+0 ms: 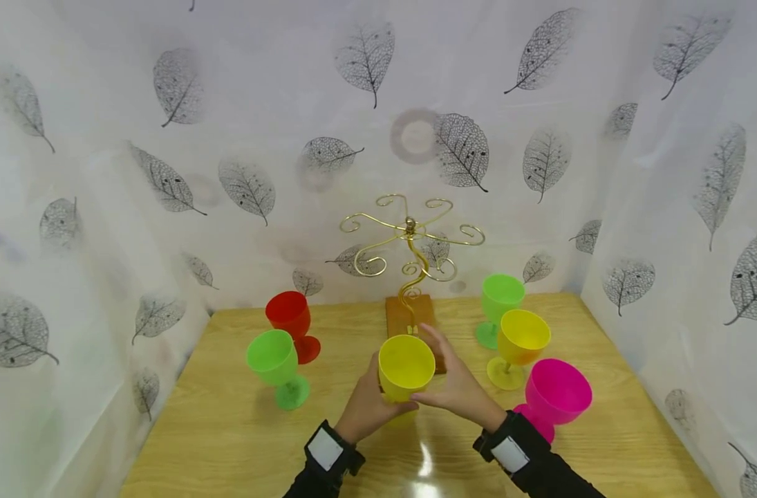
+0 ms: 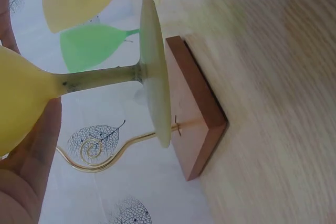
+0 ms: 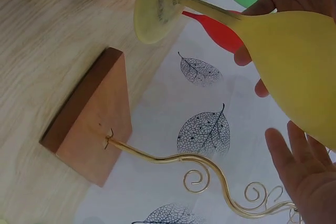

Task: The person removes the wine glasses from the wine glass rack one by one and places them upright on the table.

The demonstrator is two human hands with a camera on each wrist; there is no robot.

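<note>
A yellow goblet point(image 1: 406, 366) is held in front of the gold stand, its foot clear of the table in the left wrist view. My left hand point(image 1: 372, 400) grips its bowl from the left, fingers curled round it. On the other side my right hand point(image 1: 455, 387) has its fingers spread and fairly straight, thumb right at the bowl. The right wrist view shows the right hand point(image 3: 310, 182) beside the bowl, while left fingertips point(image 3: 242, 56) show past the goblet's edge. Behind, the gold wire stand point(image 1: 415, 266) rises from a brown wooden base point(image 1: 393, 315).
At left stand a red goblet point(image 1: 289, 312) and a green goblet point(image 1: 274, 358). On the right are another green goblet point(image 1: 501, 297), another yellow goblet point(image 1: 524, 337) and a magenta goblet point(image 1: 558, 393) near my right wrist. Leaf-printed white sheeting point(image 1: 260, 83) surrounds the wooden table point(image 1: 216, 429).
</note>
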